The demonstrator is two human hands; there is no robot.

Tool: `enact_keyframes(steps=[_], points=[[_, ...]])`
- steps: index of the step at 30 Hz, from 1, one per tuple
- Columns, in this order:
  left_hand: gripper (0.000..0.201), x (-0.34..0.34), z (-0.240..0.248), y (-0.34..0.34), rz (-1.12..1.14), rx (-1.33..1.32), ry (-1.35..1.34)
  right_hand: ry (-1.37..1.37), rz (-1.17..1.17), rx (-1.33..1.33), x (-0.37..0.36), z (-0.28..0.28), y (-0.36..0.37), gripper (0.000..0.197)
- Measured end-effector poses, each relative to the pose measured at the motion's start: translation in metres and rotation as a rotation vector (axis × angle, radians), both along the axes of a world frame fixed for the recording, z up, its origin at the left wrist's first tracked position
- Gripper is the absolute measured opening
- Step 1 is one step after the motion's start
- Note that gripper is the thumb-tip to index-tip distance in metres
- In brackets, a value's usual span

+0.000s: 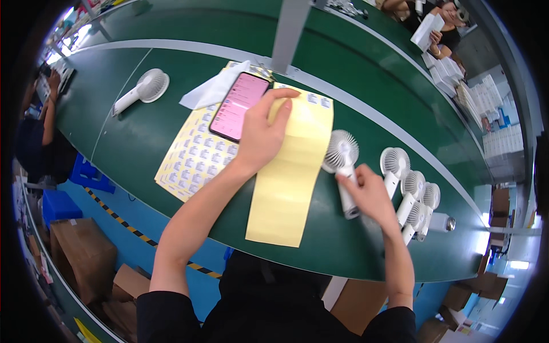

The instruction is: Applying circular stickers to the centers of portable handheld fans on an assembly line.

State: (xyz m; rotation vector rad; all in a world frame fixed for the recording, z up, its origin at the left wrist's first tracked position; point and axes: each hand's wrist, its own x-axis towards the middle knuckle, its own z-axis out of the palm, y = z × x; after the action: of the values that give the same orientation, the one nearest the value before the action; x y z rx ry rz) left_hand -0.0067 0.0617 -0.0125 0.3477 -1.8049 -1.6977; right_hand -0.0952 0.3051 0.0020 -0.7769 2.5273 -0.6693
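My left hand [264,132] is over the upper end of a long yellow backing sheet [286,188], beside a smartphone [237,108] with a pink lit screen. Its thumb and index finger come close together in a pinch; whatever may be between them is too small to make out. A couple of small printed labels [318,100] remain at the sheet's top right corner. To the right, my right hand [369,193] grips the handle of a white handheld fan [342,150], whose round head points away from me.
Several more white handheld fans [413,184] lie at the right, and another fan [150,86] lies far left. Label sheets [197,154] and a white paper [209,88] lie around the phone. A metal post [289,37] stands behind. Other people sit at far left and far right.
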Motion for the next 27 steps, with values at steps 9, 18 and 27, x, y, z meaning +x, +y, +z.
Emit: enact_keyframes(steps=[9, 18, 27], points=[[0.017, -0.002, -0.008, 0.006, -0.048, -0.116, -0.011, -0.330, -0.283, -0.422, -0.106, 0.009, -0.092, 0.041], [0.017, -0.004, -0.023, 0.007, -0.058, -0.223, -0.003, -0.520, -0.193, -0.912, -0.160, 0.007, -0.154, 0.066], [0.019, -0.006, -0.022, 0.006, -0.122, -0.134, -0.011, 0.365, -0.095, -0.098, -0.109, 0.036, -0.031, 0.039]])
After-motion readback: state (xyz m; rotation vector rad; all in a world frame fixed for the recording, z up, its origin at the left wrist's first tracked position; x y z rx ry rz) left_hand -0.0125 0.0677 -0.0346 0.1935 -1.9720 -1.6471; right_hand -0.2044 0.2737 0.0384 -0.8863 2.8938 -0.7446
